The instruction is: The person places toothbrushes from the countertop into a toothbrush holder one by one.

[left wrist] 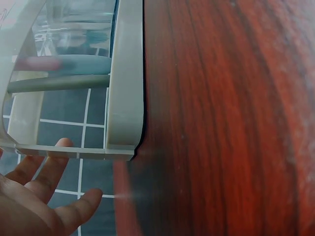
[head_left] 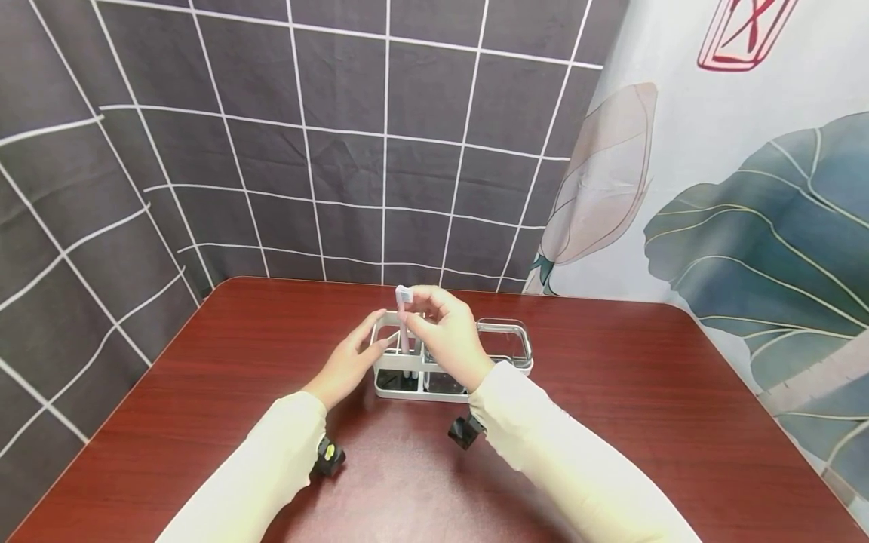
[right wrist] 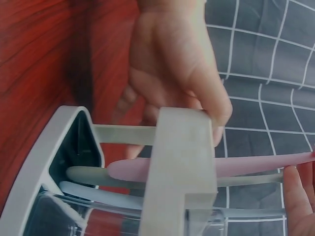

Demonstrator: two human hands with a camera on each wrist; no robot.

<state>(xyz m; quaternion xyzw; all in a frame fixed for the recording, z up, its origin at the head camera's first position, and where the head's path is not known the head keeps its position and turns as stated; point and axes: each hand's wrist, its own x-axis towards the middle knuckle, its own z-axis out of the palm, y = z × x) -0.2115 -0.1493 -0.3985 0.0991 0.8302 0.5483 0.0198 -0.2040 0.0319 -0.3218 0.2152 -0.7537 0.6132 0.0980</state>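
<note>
A white toothbrush holder (head_left: 397, 362) with open compartments stands on the table. Thumb and fingers of my right hand (head_left: 451, 332) pinch a pink toothbrush (right wrist: 266, 164) near its pale, bristled upper end, its handle reaching down into the left compartment. Beside it in the right wrist view stand a grey-green toothbrush handle (right wrist: 87, 174) and a light blue one (right wrist: 98, 194), their heads out of sight. My left hand (head_left: 345, 368) rests against the holder's left end with fairly straight, spread fingers. In the left wrist view, its fingertips (left wrist: 64, 142) touch the white frame.
A clear-walled compartment (head_left: 505, 329) forms the holder's right part, beyond my right hand. The red-brown wooden table (head_left: 611, 392) surrounds the holder. A dark grid-patterned curtain (head_left: 339, 166) hangs behind, and a pale leaf-print curtain (head_left: 760, 226) hangs to the right.
</note>
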